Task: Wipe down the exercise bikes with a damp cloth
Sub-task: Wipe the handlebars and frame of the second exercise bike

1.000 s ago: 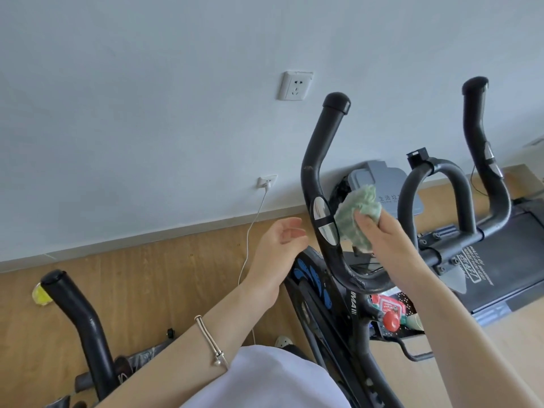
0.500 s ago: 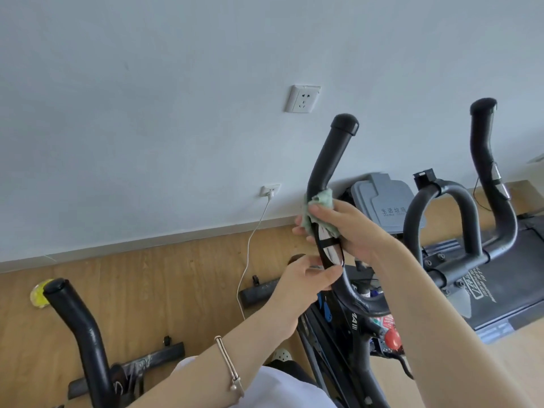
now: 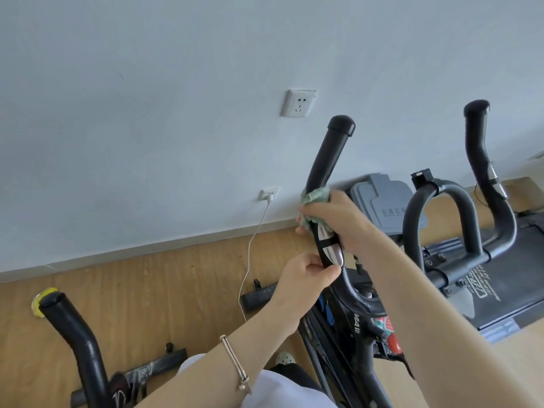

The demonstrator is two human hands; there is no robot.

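- Wiping the upright handlebar horn (image 3: 328,160) of the exercise bike (image 3: 357,322): your right hand (image 3: 338,222) wraps the green cloth (image 3: 315,196) round the black tube, fingers curled over cloth and tube together, just above the silver sensor plate (image 3: 332,254)
- Your left hand (image 3: 306,275) grips the same horn just below that plate, thumb and fingers closed round it, apparently to steady it
- Cloth: soft, limp and light; it bunches in the palm, and a crumpled edge pokes out above the fingers. It should mould readily to the round tube; hold it by wrapping, since a pinched corner would likely slip free
- Horn: a stiff tube with a matt covering that looks grippy; a damp cloth will probably drag, so expect to squeeze firmly while sliding towards the capped end
- Sensor plate: smooth metal, likely slicker; ease the pressure there
- Frame: looks heavy and stable; brace it near the bend, where your left hand sits
- Elsewhere: the far horn (image 3: 479,148) and a second bike's bar (image 3: 70,328) stand well apart from both hands
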